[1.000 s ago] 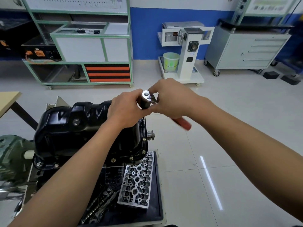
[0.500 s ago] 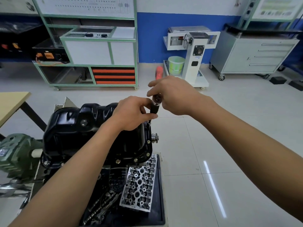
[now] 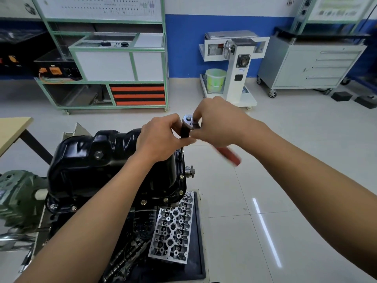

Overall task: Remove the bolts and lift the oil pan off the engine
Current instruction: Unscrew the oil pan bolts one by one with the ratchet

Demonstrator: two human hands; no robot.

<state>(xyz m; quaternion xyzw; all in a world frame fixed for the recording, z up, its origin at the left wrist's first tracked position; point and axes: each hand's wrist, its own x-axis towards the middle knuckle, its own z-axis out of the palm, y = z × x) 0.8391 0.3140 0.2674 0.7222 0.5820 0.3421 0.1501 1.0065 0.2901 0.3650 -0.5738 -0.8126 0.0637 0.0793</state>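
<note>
A glossy black oil pan (image 3: 98, 166) sits on the upturned engine, with several bolts (image 3: 164, 200) along its flange. A ratchet wrench (image 3: 188, 121) stands over the pan's far right edge on a long extension with its socket (image 3: 181, 152) down at the flange. My left hand (image 3: 161, 137) grips the black upper part of the extension under the ratchet head. My right hand (image 3: 216, 123) grips the ratchet near its head; its red handle (image 3: 229, 155) sticks out blurred below my wrist.
A bare cylinder head (image 3: 173, 227) lies on the black mat (image 3: 196, 252) in front of the engine, beside a camshaft (image 3: 126, 256). A green stand gearbox (image 3: 18, 197) is at left. A wooden table corner (image 3: 12, 129), green rack (image 3: 114, 58), white stand (image 3: 234, 68) and grey cabinet (image 3: 312, 64) are further off.
The red handle has swung from the far side back toward my right, under my wrist. My left hand stays on the extension. The view shifted a little.
</note>
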